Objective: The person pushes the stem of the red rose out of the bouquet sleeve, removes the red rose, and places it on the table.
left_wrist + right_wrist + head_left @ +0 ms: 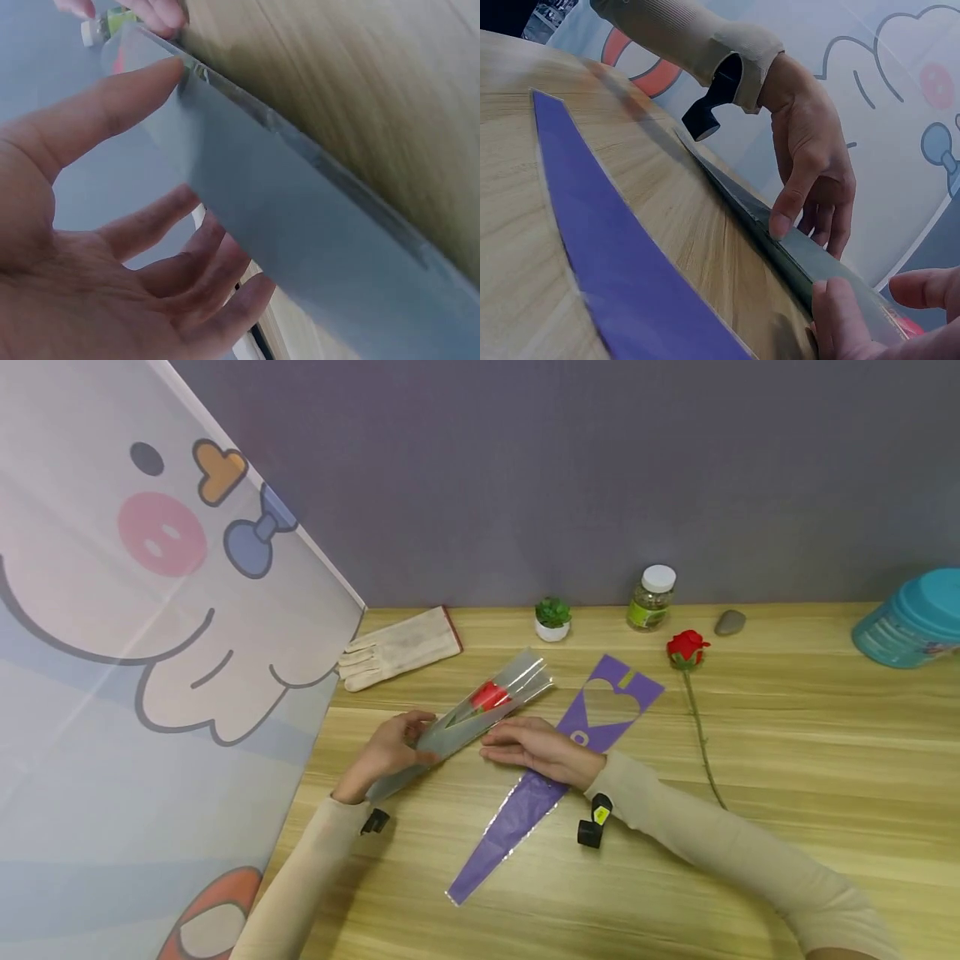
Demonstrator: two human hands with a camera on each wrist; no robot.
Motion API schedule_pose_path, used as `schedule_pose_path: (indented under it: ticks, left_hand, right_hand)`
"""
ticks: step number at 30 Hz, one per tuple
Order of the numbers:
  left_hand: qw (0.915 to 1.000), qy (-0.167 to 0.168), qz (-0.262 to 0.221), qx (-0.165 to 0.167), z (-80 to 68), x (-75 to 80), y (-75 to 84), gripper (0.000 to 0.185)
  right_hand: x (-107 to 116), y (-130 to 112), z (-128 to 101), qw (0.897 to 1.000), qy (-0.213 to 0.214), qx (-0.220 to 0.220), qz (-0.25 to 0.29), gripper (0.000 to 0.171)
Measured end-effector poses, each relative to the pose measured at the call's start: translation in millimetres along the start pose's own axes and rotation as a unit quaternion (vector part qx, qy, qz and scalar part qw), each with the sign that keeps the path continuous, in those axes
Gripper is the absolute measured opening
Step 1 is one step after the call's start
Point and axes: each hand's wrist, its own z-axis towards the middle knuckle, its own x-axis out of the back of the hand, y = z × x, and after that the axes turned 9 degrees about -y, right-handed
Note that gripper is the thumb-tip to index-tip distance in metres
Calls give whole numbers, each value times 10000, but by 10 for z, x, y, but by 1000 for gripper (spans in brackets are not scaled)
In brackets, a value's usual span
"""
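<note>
A grey flower sleeve point(450, 737) with a clear front, a red rose point(491, 696) inside it, lies slantwise on the table. My left hand point(393, 747) holds its lower part across the width, thumb point(161, 79) on the near edge and fingers point(217, 270) along the far edge. At the near edge, higher up, my right hand point(543, 750) rests with fairly straight fingers point(840, 315) against the sleeve. Under the right wrist lies a flat purple sleeve point(517, 827) with a clear heart-shaped window. To its right is a loose red rose point(687, 647) on a long green stem.
Along the back stand a white glove point(405, 647) lying flat, a small potted plant point(552, 620), a white-lidded jar point(651, 599) and a grey stone point(730, 622). A blue tub point(911, 618) is at far right. A cartoon-printed panel point(187, 652) borders the left side.
</note>
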Motion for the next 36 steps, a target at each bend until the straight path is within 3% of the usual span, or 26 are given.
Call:
schedule_pose_path:
  ticks: [9,19,29,36]
  left_hand:
    - [9997,122,177,-62,-24,-91,68,70]
    - [9956,366,123,-858,-76,-153,192,66]
    - [9837,504,-437,-1667,-4,-272,426,48]
    - [9738,351,-1341,-1803,74,-368,626,50]
  right_hand:
    - [-40,25,-13,9993,337,126,-81,28]
    - [-50,-7,-100,9929,679,773,-593,44]
    - [14,-83,-351,9795,632,1364,-1338,50]
    - [80,-135,-517,9643,804,1810,-1756,46]
